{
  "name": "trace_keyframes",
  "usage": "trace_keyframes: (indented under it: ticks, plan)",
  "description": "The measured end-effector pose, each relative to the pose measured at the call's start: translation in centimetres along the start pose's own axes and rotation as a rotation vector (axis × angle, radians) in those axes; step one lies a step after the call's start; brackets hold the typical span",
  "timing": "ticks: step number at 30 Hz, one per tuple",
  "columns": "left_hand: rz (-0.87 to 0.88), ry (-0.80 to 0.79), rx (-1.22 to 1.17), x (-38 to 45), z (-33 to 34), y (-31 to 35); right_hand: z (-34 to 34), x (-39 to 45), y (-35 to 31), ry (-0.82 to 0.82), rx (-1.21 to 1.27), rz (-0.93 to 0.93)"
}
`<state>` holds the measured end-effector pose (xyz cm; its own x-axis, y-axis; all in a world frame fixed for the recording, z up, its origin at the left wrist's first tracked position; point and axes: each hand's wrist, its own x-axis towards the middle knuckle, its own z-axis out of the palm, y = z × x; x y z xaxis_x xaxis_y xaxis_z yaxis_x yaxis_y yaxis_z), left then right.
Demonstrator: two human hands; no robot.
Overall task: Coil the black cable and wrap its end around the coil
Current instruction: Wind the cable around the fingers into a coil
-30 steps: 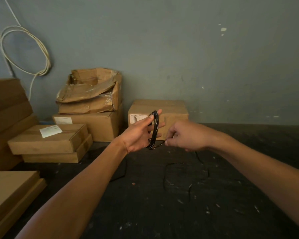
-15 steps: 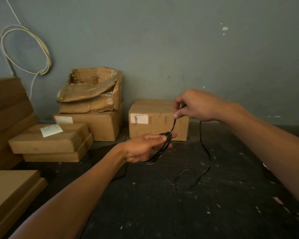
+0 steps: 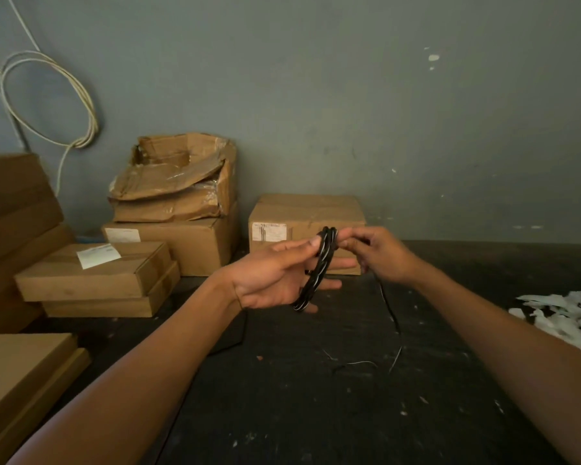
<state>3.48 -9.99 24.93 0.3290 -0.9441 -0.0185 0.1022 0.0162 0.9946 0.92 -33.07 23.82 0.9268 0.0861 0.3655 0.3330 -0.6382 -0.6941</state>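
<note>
My right hand [image 3: 379, 255], down from its high pull, pinches the thin black cable [image 3: 390, 313] atop the coil [image 3: 316, 273] ringing the straight fingers of my left hand [image 3: 275, 280]: another loop laid, tail remaining.

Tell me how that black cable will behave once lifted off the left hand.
Probably floppy: the black cable trails limp from the right hand to the floor. Likely light: its loops sit around the straight fingers of the left hand. It may spring loose; no tie shows on the loops.

Grey wall [image 3: 349, 95]; dark scuffed floor [image 3: 316, 414]; cardboard boxes [image 3: 168, 243] stacked left; dim light.
</note>
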Motion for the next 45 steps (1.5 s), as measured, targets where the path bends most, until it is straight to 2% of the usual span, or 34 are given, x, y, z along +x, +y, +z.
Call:
trace_keyframes:
  ticks: [7,11,16,19,23,29,33,38,41,45]
  plan:
    - [0.139,-0.018,-0.130,0.1,0.1,2.2,6.3,-3.6,-0.2,-0.124,0.005,-0.014]
    - [0.182,0.082,-0.102,0.2,-1.0,3.3,8.9,-4.4,-0.8,-0.225,0.025,0.047]
    - [0.220,0.219,-0.120,0.1,-3.3,4.2,9.9,-5.2,-3.0,-0.421,-0.119,0.061]
    - [0.239,0.273,-0.169,0.2,-4.0,3.7,9.7,-5.3,-4.6,-0.481,-0.165,0.048]
    - [0.314,0.297,-0.287,0.4,-4.0,3.2,9.5,-4.9,-5.2,-0.492,-0.275,0.026]
    - [0.399,0.220,-0.413,0.8,-3.0,3.4,9.5,-3.8,-2.5,-0.456,-0.445,0.139]
    - [0.370,0.211,-0.373,1.6,-3.0,3.1,9.5,-3.4,-2.7,-0.525,-0.477,0.146]
    - [0.267,0.358,-0.259,1.5,-5.2,1.9,8.3,-4.2,-5.6,-0.605,-0.506,0.066]
    - [0.213,0.441,-0.235,1.0,-6.5,0.4,6.6,-4.2,-7.7,-0.522,-0.499,-0.007]
    - [0.182,0.422,-0.261,0.1,-6.9,-1.3,3.4,-2.8,-9.1,-0.346,-0.472,-0.062]
